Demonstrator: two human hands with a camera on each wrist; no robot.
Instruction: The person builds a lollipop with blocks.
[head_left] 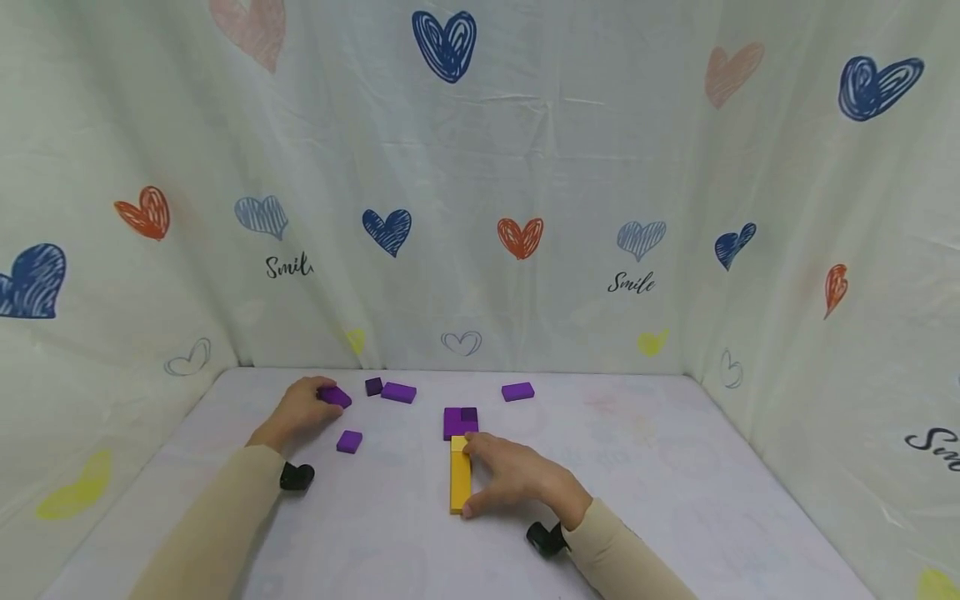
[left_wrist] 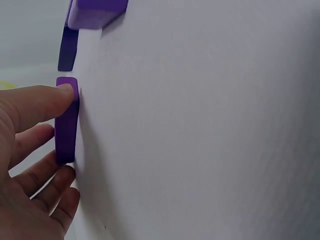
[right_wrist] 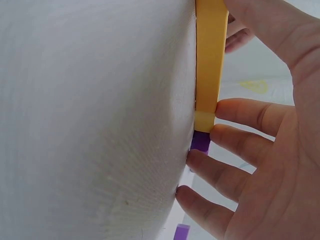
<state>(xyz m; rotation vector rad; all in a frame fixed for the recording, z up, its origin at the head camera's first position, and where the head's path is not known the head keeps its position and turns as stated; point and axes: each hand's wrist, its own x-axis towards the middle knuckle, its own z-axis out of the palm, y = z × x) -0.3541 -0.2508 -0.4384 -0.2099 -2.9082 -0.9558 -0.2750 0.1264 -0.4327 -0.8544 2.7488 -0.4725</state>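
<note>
At the back left of the table my left hand [head_left: 296, 410] pinches a purple rectangular block [head_left: 336, 397]. In the left wrist view the thumb lies against the near face of this block [left_wrist: 66, 132], and fingertips show at its other side. My right hand [head_left: 517, 473] touches the right side of a long yellow block [head_left: 460, 487], thumb near its front end and index finger near its far end. A short, lighter yellow piece [head_left: 458, 443] sits at that far end. Directly beyond it stands a purple square [head_left: 452, 423] with a dark purple corner piece [head_left: 468, 414].
A small purple block [head_left: 349, 442] lies to the right of my left forearm. Farther back are a dark purple cube [head_left: 373, 387], a purple rectangular block [head_left: 398, 392] and another purple block [head_left: 517, 392]. A heart-patterned curtain [head_left: 480, 167] borders the white table [head_left: 637, 467].
</note>
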